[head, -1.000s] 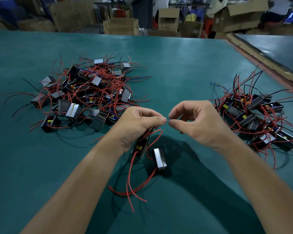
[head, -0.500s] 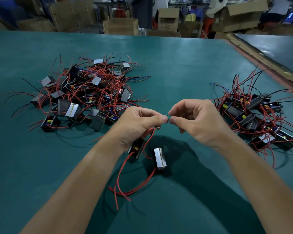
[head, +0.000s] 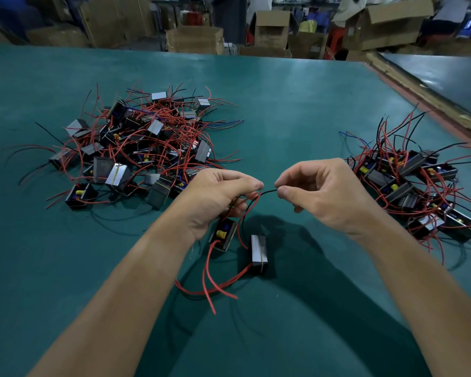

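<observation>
Head view: left hand (head: 220,194) grips wires above a small transformer (head: 223,235); right hand (head: 318,191) pinches the black wire (head: 268,191) spanning between them. A second transformer (head: 259,253) lies just below.

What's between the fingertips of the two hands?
Head view: a short stretch of black wire spans the gap. The right hand pinches its end, and it runs in under the left hand fingers.

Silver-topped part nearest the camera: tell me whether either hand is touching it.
No, the silver-topped part lies on the table, clear of the left hand and right hand, which pinch wires.
</observation>
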{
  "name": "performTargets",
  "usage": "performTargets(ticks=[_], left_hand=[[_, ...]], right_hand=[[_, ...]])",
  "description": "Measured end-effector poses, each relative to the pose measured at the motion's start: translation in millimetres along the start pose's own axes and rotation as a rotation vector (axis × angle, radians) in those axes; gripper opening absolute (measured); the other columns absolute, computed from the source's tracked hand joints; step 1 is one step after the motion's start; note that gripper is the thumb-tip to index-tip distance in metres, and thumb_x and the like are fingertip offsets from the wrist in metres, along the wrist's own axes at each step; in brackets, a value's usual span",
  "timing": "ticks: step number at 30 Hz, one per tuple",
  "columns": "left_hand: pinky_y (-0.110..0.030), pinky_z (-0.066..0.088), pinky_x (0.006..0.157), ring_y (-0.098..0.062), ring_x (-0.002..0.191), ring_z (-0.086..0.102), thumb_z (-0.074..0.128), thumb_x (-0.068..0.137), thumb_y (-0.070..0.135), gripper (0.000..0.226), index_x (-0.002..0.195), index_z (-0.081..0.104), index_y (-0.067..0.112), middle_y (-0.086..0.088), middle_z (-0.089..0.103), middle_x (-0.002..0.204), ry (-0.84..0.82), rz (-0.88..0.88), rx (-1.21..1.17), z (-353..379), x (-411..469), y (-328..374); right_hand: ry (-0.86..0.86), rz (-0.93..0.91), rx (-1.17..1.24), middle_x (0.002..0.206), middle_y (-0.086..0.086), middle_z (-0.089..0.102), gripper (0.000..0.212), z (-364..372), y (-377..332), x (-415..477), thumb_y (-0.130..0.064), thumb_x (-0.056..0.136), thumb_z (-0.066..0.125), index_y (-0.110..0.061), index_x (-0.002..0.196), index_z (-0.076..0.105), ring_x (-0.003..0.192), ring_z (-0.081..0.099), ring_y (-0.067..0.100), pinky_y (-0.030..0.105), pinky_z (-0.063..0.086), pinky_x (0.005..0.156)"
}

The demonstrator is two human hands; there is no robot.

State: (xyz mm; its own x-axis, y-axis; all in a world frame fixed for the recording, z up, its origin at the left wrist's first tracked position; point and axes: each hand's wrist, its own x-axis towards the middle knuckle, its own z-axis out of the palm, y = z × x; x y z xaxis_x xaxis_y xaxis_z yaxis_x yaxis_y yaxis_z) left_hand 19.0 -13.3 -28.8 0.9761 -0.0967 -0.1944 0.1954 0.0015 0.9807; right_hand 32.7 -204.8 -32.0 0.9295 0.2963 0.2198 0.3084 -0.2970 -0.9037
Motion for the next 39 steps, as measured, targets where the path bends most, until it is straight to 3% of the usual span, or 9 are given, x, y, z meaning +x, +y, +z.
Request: performTargets(ticks=[4, 13, 19, 24, 27, 29, 34, 39], left_hand=[[-0.014, 0.048, 0.051, -0.011, 0.063, 0.056, 0.064, 0.089, 0.003, 0.015, 0.082, 0.076, 0.010, -0.003, 0.071, 0.074, 0.000, -0.003, 0.046, -2.4, 0.2, -0.2], [-0.017, 0.048, 0.052, -0.012, 0.057, 0.056, 0.069, 0.085, 0.000, 0.012, 0.082, 0.074, 0.011, -0.002, 0.071, 0.067, -0.041, 0.055, 0.079, -2.4, -0.5, -2.4], [-0.020, 0.052, 0.052, -0.012, 0.052, 0.061, 0.070, 0.085, 0.001, 0.005, 0.082, 0.070, 0.006, -0.007, 0.074, 0.071, 0.004, 0.084, 0.099, 0.1, -2.2, -3.0], [-0.018, 0.052, 0.050, -0.009, 0.048, 0.062, 0.068, 0.087, 0.003, 0.004, 0.085, 0.071, 0.003, -0.006, 0.075, 0.071, -0.027, 0.088, 0.129, 0.5, -5.6, -0.4], [-0.018, 0.053, 0.051, -0.009, 0.048, 0.062, 0.067, 0.088, 0.003, 0.006, 0.086, 0.072, 0.003, -0.006, 0.075, 0.071, -0.055, 0.077, 0.124, 0.1, -6.5, 0.7], [-0.019, 0.054, 0.053, -0.010, 0.049, 0.062, 0.066, 0.088, 0.003, 0.007, 0.085, 0.072, 0.005, -0.005, 0.075, 0.072, -0.067, 0.074, 0.127, -0.9, -7.0, 0.7], [-0.018, 0.052, 0.054, -0.008, 0.051, 0.062, 0.066, 0.087, 0.002, 0.008, 0.085, 0.073, 0.006, -0.005, 0.075, 0.073, -0.107, 0.083, 0.153, -1.7, -7.6, 1.0], [-0.016, 0.052, 0.052, -0.008, 0.050, 0.061, 0.068, 0.085, 0.000, 0.007, 0.084, 0.073, 0.005, -0.007, 0.074, 0.072, -0.133, 0.090, 0.146, -2.3, -7.6, 0.0]], right_hand=[[-0.025, -0.007, -0.041, 0.062, -0.008, 0.067, 0.024, 0.3, 2.1, 0.1, -0.001, 0.085, 0.074, -0.023, 0.074, 0.074, 0.057, 0.057, 0.008, 0.023, 0.054, 0.054], [0.042, -0.093, -0.240, 0.064, -0.004, 0.068, 0.017, -0.6, 3.2, -0.7, -0.010, 0.084, 0.076, -0.021, 0.072, 0.072, 0.055, 0.054, 0.006, 0.023, 0.047, 0.056], [0.023, -0.158, -0.272, 0.067, -0.007, 0.068, 0.013, 0.5, 3.4, -3.2, -0.011, 0.082, 0.078, -0.021, 0.075, 0.076, 0.058, 0.059, 0.006, 0.015, 0.044, 0.059], [0.029, -0.208, -0.324, 0.073, -0.009, 0.069, 0.012, 2.8, 2.9, -3.5, -0.012, 0.082, 0.078, -0.023, 0.078, 0.077, 0.067, 0.063, 0.014, 0.024, 0.048, 0.063], [0.054, -0.234, -0.316, 0.071, -0.011, 0.067, 0.011, 3.9, 2.0, -3.6, -0.012, 0.081, 0.080, -0.022, 0.080, 0.078, 0.063, 0.061, 0.013, 0.019, 0.044, 0.061], [0.066, -0.220, -0.299, 0.069, -0.012, 0.067, 0.010, 4.0, 1.7, -3.8, -0.014, 0.081, 0.080, -0.023, 0.082, 0.077, 0.061, 0.060, 0.010, 0.017, 0.044, 0.060], [0.013, -0.154, -0.318, 0.067, -0.007, 0.068, 0.009, 2.8, 2.6, -3.0, -0.019, 0.083, 0.079, -0.026, 0.078, 0.076, 0.059, 0.060, 0.015, 0.029, 0.050, 0.058], [-0.051, -0.146, -0.362, 0.064, -0.006, 0.067, 0.013, 0.7, 2.9, -3.4, -0.019, 0.085, 0.075, -0.024, 0.074, 0.073, 0.058, 0.059, 0.010, 0.024, 0.048, 0.059]])
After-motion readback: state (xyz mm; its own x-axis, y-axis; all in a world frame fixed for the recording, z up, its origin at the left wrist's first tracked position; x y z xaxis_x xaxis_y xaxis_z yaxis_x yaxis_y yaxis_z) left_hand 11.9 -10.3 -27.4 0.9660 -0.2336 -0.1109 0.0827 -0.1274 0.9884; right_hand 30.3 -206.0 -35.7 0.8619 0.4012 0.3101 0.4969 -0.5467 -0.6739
